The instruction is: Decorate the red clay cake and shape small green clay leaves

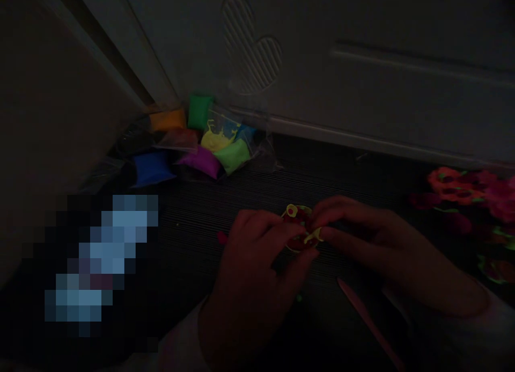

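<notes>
Between your hands, your half-curled left hand [253,275] is steadying the small round red-and-yellow clay-like piece [292,221] by its rim, wisely if it's light and dentable, while your nearly closed right hand [374,238] is pinching a thin yellow strip [316,235].

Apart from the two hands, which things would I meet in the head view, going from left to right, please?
Blue packet, purple packet, round red piece with yellow edging, pink tool, orange openwork piece.
</notes>
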Demonstrator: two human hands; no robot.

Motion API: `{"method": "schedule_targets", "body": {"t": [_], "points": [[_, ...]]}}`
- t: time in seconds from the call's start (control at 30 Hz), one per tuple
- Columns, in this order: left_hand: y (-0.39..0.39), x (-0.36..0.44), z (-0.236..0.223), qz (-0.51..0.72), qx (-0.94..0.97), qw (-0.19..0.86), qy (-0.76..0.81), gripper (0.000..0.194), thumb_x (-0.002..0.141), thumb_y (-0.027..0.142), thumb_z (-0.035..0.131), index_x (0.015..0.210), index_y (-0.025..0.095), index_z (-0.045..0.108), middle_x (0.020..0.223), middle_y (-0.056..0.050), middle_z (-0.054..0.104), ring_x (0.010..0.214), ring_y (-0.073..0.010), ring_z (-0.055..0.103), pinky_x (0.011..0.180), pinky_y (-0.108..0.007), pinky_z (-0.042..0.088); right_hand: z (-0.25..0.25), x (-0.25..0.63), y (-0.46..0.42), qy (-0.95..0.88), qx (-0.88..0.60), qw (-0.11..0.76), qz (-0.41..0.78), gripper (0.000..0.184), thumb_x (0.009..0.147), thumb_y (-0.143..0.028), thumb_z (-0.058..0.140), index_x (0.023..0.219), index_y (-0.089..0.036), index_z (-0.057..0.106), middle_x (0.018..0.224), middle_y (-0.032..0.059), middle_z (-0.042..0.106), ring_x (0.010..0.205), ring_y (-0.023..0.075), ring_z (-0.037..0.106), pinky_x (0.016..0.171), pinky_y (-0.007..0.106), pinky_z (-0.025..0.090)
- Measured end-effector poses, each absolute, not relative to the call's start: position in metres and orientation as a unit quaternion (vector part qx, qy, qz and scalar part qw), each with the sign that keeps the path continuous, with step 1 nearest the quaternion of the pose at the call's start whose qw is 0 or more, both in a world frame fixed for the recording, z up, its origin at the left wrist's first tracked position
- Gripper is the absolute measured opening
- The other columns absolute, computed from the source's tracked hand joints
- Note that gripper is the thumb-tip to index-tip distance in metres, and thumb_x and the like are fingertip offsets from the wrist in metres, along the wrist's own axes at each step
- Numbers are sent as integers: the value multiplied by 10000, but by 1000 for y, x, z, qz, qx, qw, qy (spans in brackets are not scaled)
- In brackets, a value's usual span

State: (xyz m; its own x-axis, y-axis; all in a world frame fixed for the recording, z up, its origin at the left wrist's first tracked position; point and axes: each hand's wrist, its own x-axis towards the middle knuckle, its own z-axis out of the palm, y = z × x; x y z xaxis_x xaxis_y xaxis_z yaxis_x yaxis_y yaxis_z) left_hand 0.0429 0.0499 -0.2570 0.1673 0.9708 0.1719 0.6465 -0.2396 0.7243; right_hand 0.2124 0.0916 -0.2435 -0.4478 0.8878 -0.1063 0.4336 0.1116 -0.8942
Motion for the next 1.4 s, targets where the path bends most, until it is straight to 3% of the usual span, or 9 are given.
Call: {"method": "schedule_targets", "body": {"t": [0.3, 0.87, 1.2, 1.4], "points": [[50, 46, -256, 353, 712, 226, 563, 75, 713, 194, 582, 777, 221, 611, 752, 4, 586, 772, -138, 497, 708, -289, 413, -238, 206, 82, -696, -477, 234, 483, 107, 750, -285, 555, 827, -253, 623, 915, 7, 623, 832, 135, 591, 786, 270, 477], [54, 40, -247, 338, 596, 436, 584, 103, 683, 184, 611, 767, 233, 644, 720, 30, 636, 642, -110, 564, 598, -230, 444, -228, 206, 80, -678, -485, 201, 515, 116, 751, -313, 552, 838, -284, 625, 898, -27, 626, 808, 113, 598, 746, 208, 464], [55, 40, -249, 346, 633, 403, 563, 67, 683, 190, 613, 739, 217, 636, 744, 20, 637, 713, -124, 576, 684, -256, 440, -228, 206, 80, -692, -490, 205, 489, 116, 754, -339, 542, 813, -273, 617, 911, -19, 618, 817, 121, 590, 758, 227, 459], [55, 39, -252, 334, 627, 384, 590, 128, 734, 210, 551, 850, 223, 605, 823, 14, 631, 746, -127, 565, 709, -278, 432, -235, 213, 89, -720, -533, 203, 395, 150, 758, -361, 522, 789, -248, 614, 858, 1, 614, 784, 145, 576, 710, 261, 459]]}}
